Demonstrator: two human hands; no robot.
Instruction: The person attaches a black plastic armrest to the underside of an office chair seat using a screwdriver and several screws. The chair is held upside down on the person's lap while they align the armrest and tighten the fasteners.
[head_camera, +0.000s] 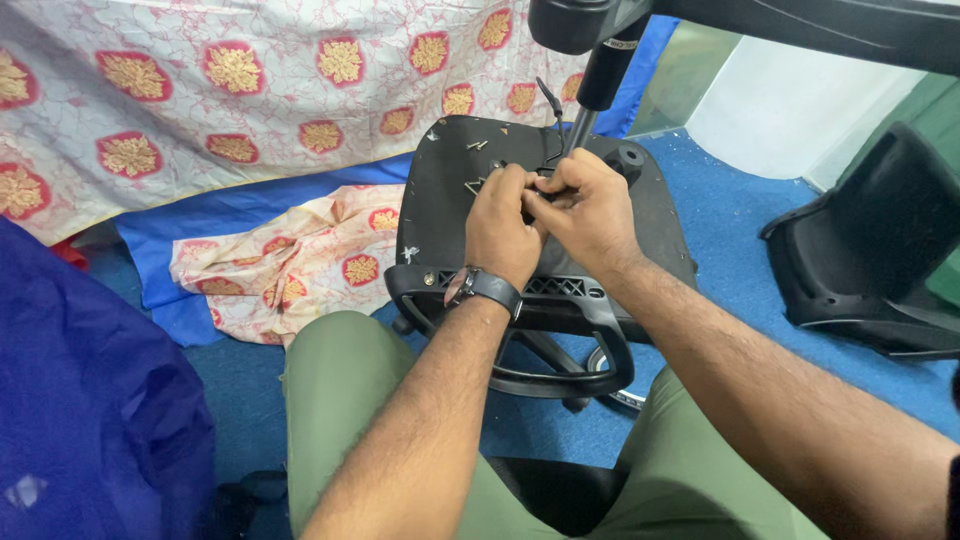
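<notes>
Floor: we see blue carpet (740, 220) | Backdrop: white cloth with red-gold medallions (230, 90) | Right: pale wall panel (770, 110), black chair shell (880, 250)

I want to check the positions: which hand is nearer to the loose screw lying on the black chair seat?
The left. The left hand sits just below and right of the screw on the chair seat. The right hand lies farther right, beyond the left hand.

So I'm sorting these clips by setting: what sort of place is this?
Probably an informal chair repair or assembly spot on a floor, not a proper workshop. Both hands work on an upturned black plastic office-chair seat, another black chair part lies on the blue carpet, and patterned white-and-red cloth hangs behind.
</notes>
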